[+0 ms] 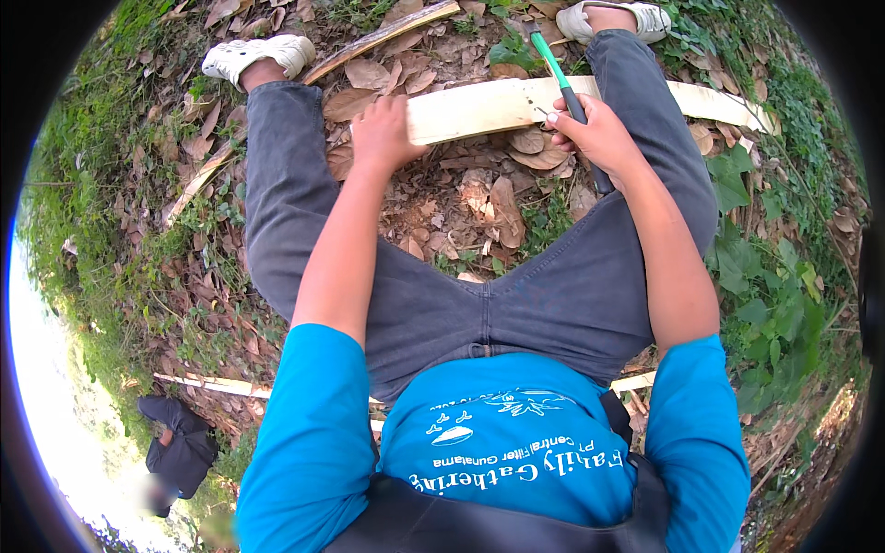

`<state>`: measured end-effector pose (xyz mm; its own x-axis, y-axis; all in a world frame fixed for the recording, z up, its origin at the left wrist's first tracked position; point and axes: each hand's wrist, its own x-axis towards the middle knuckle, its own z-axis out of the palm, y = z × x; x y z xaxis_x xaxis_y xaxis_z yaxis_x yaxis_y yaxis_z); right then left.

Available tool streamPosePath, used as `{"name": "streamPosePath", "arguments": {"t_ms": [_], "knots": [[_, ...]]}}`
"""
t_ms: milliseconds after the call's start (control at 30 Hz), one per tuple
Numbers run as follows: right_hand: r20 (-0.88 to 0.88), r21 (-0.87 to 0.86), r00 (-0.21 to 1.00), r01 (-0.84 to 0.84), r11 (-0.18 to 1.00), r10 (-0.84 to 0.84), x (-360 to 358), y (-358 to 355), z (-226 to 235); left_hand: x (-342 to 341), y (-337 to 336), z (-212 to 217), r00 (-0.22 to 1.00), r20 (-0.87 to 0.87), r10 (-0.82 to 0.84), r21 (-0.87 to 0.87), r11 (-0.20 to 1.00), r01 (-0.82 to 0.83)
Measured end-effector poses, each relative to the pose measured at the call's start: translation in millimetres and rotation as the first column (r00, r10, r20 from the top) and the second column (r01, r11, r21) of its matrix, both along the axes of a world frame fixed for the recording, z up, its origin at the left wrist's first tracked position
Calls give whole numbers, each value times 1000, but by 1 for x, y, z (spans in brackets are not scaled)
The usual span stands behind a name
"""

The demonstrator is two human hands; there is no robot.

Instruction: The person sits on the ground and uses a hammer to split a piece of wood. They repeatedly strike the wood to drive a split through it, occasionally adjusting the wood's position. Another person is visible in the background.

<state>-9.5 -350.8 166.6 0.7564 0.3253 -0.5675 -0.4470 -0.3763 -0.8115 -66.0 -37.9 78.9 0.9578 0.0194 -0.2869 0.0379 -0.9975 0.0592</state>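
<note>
A pale wooden plank (pixel 470 109) lies crosswise on the leaf litter between my legs, its right part passing under my right lower leg. My left hand (pixel 383 136) is closed over its left end, fingers on the far side. My right hand (pixel 597 138) grips a hammer (pixel 550 63) by its black grip, just above the plank. The hammer's green shaft slants away to a small dark head beyond the plank's far edge. A thin dark piece, perhaps a nail, shows by the right thumb; I cannot tell if it is held.
My shoes (pixel 260 57) rest on leafy ground beyond the plank. A narrow wood strip (pixel 387 39) lies at the far left, and another strip (pixel 221 384) is behind me. Green plants (pixel 770 309) grow at the right. A person in dark clothes (pixel 184 452) is at the lower left.
</note>
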Motion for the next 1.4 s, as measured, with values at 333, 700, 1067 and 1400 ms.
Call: {"name": "streamPosePath", "arguments": {"t_ms": [333, 700, 1067, 1400], "knots": [[25, 73, 1000, 9, 997, -11, 1, 1, 15, -26, 32, 25, 954, -192, 230, 43, 973, -226], [52, 68, 997, 61, 996, -65, 3, -14, 10, 30, -25, -10, 982, -147, -116, -42, 993, 111], [125, 214, 987, 77, 974, -106, 8, -16, 16, 22, 18, -11, 974, -175, -146, -38, 989, 141], [95, 199, 980, 151, 968, -172, 5, -15, 25, -23, 74, -23, 990, 44, -132, -174, 975, 138]]}}
